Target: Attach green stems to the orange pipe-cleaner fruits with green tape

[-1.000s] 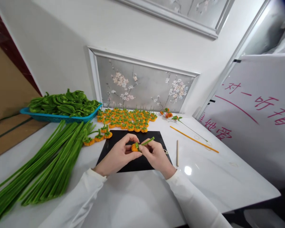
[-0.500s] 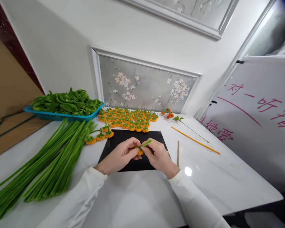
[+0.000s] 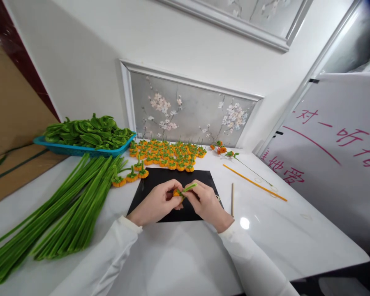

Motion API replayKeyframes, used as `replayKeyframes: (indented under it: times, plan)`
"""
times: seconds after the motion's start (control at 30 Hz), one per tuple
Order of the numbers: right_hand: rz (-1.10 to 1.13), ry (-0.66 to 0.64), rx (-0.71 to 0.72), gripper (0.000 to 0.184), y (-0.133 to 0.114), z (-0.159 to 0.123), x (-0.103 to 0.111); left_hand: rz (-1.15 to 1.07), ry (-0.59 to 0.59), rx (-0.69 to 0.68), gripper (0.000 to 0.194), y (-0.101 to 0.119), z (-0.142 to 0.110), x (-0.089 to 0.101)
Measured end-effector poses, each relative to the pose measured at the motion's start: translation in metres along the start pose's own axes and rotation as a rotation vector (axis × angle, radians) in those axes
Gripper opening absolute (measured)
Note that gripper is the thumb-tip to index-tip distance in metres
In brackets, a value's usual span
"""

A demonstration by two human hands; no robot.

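Over a black mat [image 3: 166, 216], my left hand [image 3: 158, 201] pinches a small orange pipe-cleaner pumpkin [image 3: 176, 192] with green at its top. My right hand [image 3: 207, 204] closes thumb and finger on a green pipe cleaner [image 3: 190, 187] that joins the pumpkin's top, its free end sticking out to the upper right. Fingers cover much of the pumpkin. Just beyond the left hand, several finished-looking orange pumpkins with green stems [image 3: 132, 176] sit on the table. A larger cluster of similar pumpkins [image 3: 169, 154] stands behind the mat.
Long green pipe cleaners [image 3: 74, 205] lie fanned out on the left. Behind them is a blue tray [image 3: 80, 151] heaped with green leaf shapes [image 3: 92, 131]. To the right are a thin stick [image 3: 232, 199], an orange pipe cleaner [image 3: 254, 182] and an orange-flowered stem [image 3: 220, 149].
The pumpkin has turned slightly in my fingers, so its orange side now shows more to the left. Both hands stay in nearly the same place.
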State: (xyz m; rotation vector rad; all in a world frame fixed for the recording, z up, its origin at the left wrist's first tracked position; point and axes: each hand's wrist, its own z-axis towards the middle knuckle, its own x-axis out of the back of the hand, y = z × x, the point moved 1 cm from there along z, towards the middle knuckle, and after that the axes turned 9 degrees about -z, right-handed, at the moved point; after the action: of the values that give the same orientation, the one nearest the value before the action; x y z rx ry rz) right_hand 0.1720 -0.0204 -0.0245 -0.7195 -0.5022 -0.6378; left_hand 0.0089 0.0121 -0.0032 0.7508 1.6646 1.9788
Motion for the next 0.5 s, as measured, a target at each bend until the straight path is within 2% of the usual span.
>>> replayKeyframes:
  times: [0.13, 0.27, 0.37, 0.5]
  plan:
    - [-0.029, 0.004, -0.010, 0.013, 0.0000, -0.0022, -0.0019, 0.018, 0.000, 0.051, 0.006, 0.0077, -0.0003, 0.0000]
    - [0.041, 0.018, -0.019, 0.011, -0.0032, -0.0008, -0.0011, 0.015, 0.002, 0.099, 0.007, 0.0075, -0.0006, 0.0009]
    - [0.148, 0.019, -0.016, 0.012, -0.0049, 0.0010, -0.0004, -0.075, -0.003, 0.130, 0.011, 0.0049, -0.0011, 0.0026]
    - [0.234, 0.025, -0.111, 0.010, -0.0034, 0.0009, -0.0027, -0.174, -0.018, 0.118, 0.018, 0.0064, -0.0026, 0.0025]
